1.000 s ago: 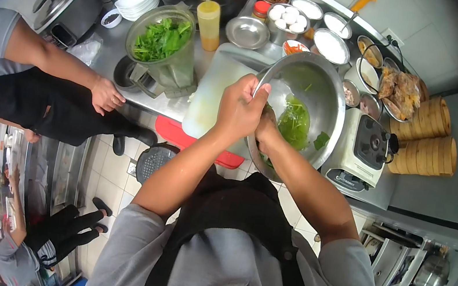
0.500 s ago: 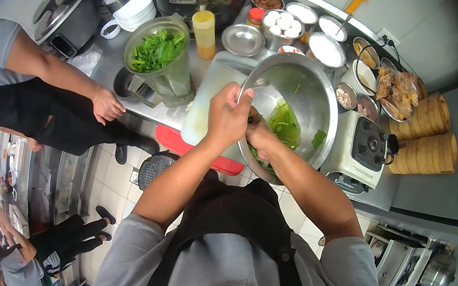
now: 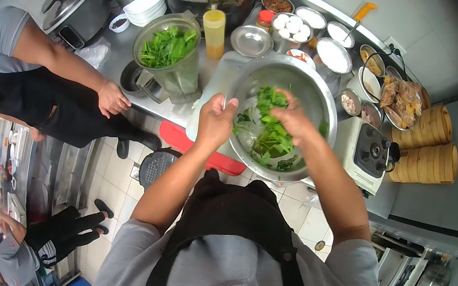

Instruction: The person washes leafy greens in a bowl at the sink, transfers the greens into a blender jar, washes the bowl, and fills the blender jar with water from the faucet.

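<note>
A wide steel mixing bowl (image 3: 324,98) tilts toward me over the counter edge. My left hand (image 3: 217,121) is closed on its left rim, thumb on top. Chopped leafy greens (image 3: 269,140) lie inside, with some raised in a clump. My right hand (image 3: 295,119) is inside the bowl, thumb and slightly blurred fingers around part of that clump. Left of the bowl stands a blender jug (image 3: 182,81) with more cut greens (image 3: 167,46) at its top. A pale cutting board (image 3: 208,90) lies partly under the bowl.
A blender base (image 3: 370,148) and bamboo steamers (image 3: 428,162) stand right. Behind are a bowl of eggs (image 3: 292,28), a squeeze bottle (image 3: 214,32) and several ingredient bowls. A co-worker's hand (image 3: 112,99) rests near the counter's left edge. A red board (image 3: 199,147) sits below the counter.
My right hand has risen from the bowl's lower left toward its right, lifting and loosening the greens. The bowl has shifted slightly left in view. My left hand stays at the rim.
</note>
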`<control>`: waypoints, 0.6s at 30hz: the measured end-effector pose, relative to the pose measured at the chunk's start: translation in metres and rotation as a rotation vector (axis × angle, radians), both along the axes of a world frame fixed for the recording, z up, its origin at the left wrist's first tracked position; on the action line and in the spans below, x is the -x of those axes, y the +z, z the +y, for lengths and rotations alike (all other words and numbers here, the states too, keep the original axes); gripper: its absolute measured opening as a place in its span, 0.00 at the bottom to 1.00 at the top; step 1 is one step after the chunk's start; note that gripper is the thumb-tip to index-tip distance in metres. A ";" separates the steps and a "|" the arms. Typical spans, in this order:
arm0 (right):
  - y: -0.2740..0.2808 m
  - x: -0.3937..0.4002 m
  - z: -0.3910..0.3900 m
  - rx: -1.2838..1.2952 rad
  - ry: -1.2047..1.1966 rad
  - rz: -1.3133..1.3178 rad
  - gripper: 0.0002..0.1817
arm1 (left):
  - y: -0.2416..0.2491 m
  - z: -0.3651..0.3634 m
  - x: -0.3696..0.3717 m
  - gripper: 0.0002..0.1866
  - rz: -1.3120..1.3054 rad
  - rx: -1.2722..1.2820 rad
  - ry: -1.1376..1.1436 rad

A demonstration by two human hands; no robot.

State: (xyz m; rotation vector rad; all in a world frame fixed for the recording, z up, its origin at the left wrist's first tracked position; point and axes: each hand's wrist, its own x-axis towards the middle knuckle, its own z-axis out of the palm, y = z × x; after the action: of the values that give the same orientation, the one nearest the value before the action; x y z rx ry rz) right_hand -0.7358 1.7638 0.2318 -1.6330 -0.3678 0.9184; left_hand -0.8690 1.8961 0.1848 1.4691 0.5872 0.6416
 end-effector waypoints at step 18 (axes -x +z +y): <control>-0.009 -0.012 -0.024 0.199 0.179 -0.695 0.24 | -0.022 0.012 0.032 0.14 0.239 -0.368 0.264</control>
State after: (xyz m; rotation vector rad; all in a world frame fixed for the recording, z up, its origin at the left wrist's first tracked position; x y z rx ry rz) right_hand -0.7237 1.7398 0.2231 -2.1062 -0.9323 0.4966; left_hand -0.9011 1.9080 0.1631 1.8456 0.8937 0.8167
